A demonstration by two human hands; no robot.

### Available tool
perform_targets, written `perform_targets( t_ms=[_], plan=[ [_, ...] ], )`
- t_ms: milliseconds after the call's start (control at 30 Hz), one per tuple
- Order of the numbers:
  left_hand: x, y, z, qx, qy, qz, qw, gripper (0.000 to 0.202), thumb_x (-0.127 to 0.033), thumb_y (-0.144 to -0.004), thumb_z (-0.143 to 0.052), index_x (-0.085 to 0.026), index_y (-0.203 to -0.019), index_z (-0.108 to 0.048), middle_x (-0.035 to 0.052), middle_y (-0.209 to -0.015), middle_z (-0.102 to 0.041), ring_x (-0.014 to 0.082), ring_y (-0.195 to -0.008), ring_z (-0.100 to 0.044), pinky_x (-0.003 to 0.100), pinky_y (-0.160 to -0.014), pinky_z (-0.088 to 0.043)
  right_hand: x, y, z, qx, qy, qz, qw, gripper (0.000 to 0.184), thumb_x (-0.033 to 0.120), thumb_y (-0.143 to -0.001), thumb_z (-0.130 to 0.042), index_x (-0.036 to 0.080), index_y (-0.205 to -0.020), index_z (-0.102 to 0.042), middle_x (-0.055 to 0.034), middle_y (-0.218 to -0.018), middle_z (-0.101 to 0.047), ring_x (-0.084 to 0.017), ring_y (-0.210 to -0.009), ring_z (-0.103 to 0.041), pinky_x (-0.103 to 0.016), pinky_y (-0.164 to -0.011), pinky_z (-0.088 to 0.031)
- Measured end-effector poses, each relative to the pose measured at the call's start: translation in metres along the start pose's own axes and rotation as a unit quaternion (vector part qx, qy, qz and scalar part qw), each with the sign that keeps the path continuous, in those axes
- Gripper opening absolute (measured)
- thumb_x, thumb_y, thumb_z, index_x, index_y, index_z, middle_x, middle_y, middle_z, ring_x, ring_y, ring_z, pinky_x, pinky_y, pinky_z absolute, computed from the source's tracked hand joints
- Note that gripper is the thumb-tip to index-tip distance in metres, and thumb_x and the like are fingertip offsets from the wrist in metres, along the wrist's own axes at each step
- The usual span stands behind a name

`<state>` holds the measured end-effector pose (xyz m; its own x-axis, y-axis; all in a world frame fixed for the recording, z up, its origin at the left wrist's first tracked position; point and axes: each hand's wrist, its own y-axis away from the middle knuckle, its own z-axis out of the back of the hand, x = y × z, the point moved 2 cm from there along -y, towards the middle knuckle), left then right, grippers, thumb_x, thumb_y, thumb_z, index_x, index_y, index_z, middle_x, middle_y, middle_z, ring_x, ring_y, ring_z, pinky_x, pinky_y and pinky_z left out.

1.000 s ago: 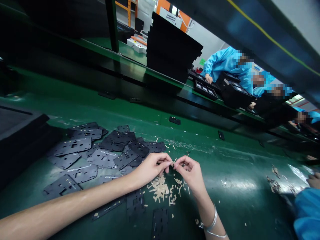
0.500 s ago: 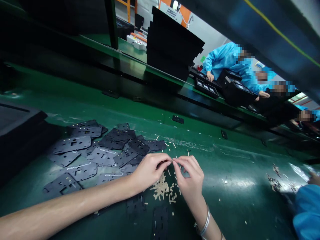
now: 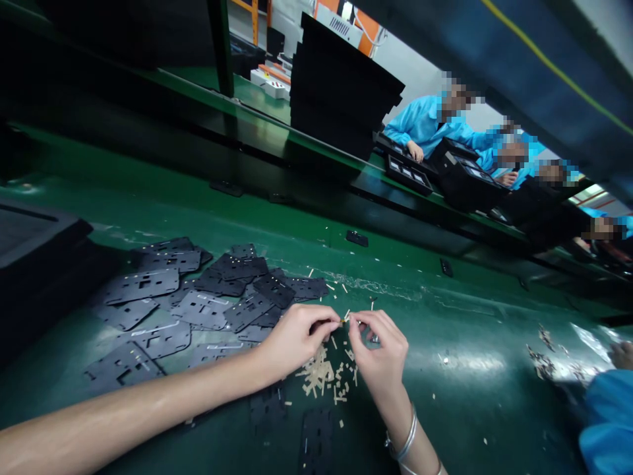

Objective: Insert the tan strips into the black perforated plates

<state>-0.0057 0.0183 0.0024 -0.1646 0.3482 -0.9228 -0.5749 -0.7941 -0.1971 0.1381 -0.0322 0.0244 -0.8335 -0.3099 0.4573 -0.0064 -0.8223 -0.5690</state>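
Thumb and forefinger of my left hand [image 3: 297,336] pinch a tiny dark yellowish piece [image 3: 342,321] that pokes out toward the right. A short distance to the right, my right hand [image 3: 382,344] has its thumb and forefinger pressed together. Whatever it pinches, if anything, is too small to make out. Under and between the hands lies a loose heap of small pale strips [image 3: 319,373]. Left of them, many thin black plates with cut-outs [image 3: 202,309] overlap in a spread pile on the green surface. Another black plate [image 3: 318,439] lies in front, near the bottom edge.
A dark box [image 3: 39,237] stands at the left. Small black parts [image 3: 357,238] lie along the far rail. At the right, a person's blue sleeve [image 3: 606,415] is beside scattered small pieces [image 3: 546,359]. Blue-clad people work beyond the rail near black trays [image 3: 408,173].
My right hand has moved slightly right, so the fingertips of the two hands are now apart and the tiny piece shows at my left fingertips. The left hand stays nearly still.
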Motion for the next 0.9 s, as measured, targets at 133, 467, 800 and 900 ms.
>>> perform_targets(
  t_ms=[133,467,800,900],
  plan=[
    [0.005,-0.004,-0.001,0.016,0.16,0.134,0.978,0.021,-0.026,-0.082,-0.046,-0.012,-0.079,-0.061,-0.0004,-0.058,-0.057,0.0072,-0.042,-0.041,0.019,-0.044,-0.035,-0.005,0.001,0.001,-0.028,0.028,0.028,0.999,0.017,0.009,-0.079,-0.053,0.019,-0.087,-0.064,-0.0054,-0.078,-0.065,-0.016,-0.069,-0.058,-0.03,-0.062,-0.047],
    [0.002,0.0,-0.001,-0.013,0.042,0.064,0.997,0.022,-0.016,-0.083,-0.043,-0.014,-0.076,-0.064,-0.0017,-0.058,-0.057,0.0091,-0.051,-0.048,0.019,-0.052,-0.037,0.012,0.006,-0.009,-0.002,0.049,0.125,0.991,0.02,0.004,-0.075,-0.059,0.016,-0.09,-0.063,-0.0068,-0.082,-0.067,-0.017,-0.074,-0.058,-0.031,-0.067,-0.05],
    [0.002,0.003,0.0,-0.008,-0.016,0.002,1.0,0.021,-0.017,-0.084,-0.042,-0.014,-0.074,-0.059,0.0013,-0.065,-0.059,0.0118,-0.058,-0.051,0.024,-0.058,-0.039,0.009,0.006,-0.005,-0.008,0.054,0.072,0.996,0.013,0.007,-0.074,-0.057,0.017,-0.08,-0.063,-0.0047,-0.076,-0.066,-0.015,-0.071,-0.059,-0.028,-0.066,-0.048],
    [0.003,-0.003,0.001,0.041,0.162,0.097,0.981,0.017,-0.025,-0.083,-0.046,-0.014,-0.074,-0.054,-0.0026,-0.055,-0.052,0.0076,-0.045,-0.041,0.019,-0.047,-0.033,-0.002,0.0,0.005,-0.036,0.032,0.036,0.998,0.013,0.008,-0.075,-0.057,0.018,-0.08,-0.064,-0.0041,-0.074,-0.065,-0.015,-0.069,-0.059,-0.028,-0.064,-0.047]
  ],
)
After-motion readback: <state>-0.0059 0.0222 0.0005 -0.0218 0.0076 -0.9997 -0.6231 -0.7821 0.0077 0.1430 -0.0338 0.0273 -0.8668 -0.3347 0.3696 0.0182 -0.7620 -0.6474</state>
